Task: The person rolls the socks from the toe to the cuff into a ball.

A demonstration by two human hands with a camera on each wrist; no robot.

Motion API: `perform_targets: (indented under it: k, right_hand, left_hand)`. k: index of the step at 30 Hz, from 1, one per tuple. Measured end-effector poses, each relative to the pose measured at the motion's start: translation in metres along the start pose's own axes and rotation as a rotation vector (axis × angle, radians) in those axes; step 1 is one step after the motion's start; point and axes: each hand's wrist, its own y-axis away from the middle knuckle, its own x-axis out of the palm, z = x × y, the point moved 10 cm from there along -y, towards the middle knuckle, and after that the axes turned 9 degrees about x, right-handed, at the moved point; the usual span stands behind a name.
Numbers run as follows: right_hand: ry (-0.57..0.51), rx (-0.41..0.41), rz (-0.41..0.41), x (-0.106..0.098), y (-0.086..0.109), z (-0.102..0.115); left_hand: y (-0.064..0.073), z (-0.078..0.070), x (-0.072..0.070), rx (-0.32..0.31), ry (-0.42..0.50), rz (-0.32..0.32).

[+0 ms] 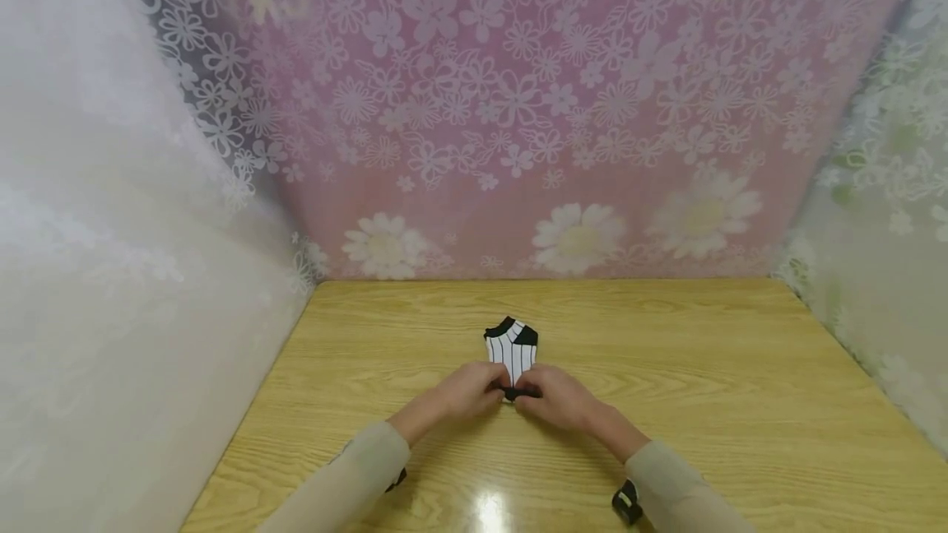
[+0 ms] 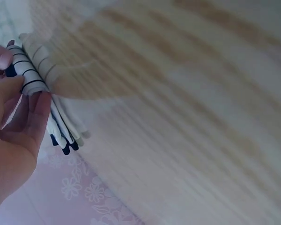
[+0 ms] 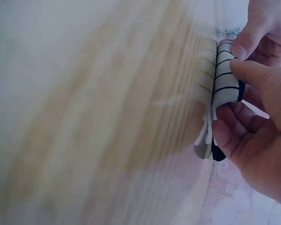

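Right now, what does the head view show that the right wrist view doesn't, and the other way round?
Only the head view shows the left sleeve, the right sleeve and the black heel patch of the striped sock.

Only the right wrist view shows the fold's striped outer curve from low down, and its reflection.

Both show the left hand and right hand gripping the sock, the wooden tabletop and flowered backdrop.

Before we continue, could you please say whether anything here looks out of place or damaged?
Nothing stands out: the striped ankle-sock bundle lies on the wooden table, its near end folded between the left hand and right hand, with no spill or damage visible.
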Motion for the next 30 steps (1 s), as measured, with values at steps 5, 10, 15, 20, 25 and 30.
perform_targets:
  k: [5,10,15,20,25,30]
  right_hand:
    - [-0.177,0.065,0.036,-0.003,-0.007,-0.013]
    - [-0.232,0.137,0.051,-0.003,-0.012,-0.022]
    - [-0.228,0.235,-0.007,-0.006,-0.016,-0.029]
    - [-0.153,0.216,-0.048,-0.010,-0.017,-0.025]
    - [-0.154,0.212,-0.047,-0.010,-0.018,-0.026]
    - [-0.144,0.235,-0.071,-0.010,-0.014,-0.029]
  left_hand:
    - [-0.001,0.000,-0.004,0.008,-0.068,-0.043]
    - [0.000,0.001,-0.003,-0.036,-0.099,-0.012]
    - [0.001,0.003,-0.003,-0.054,-0.126,-0.020]
    - [0.000,-0.002,-0.003,0.013,-0.259,0.003]
    - [0.001,-0.007,-0.006,0.048,-0.312,0.030]
    - [0.000,-0.004,0.000,0.027,-0.290,0.060]
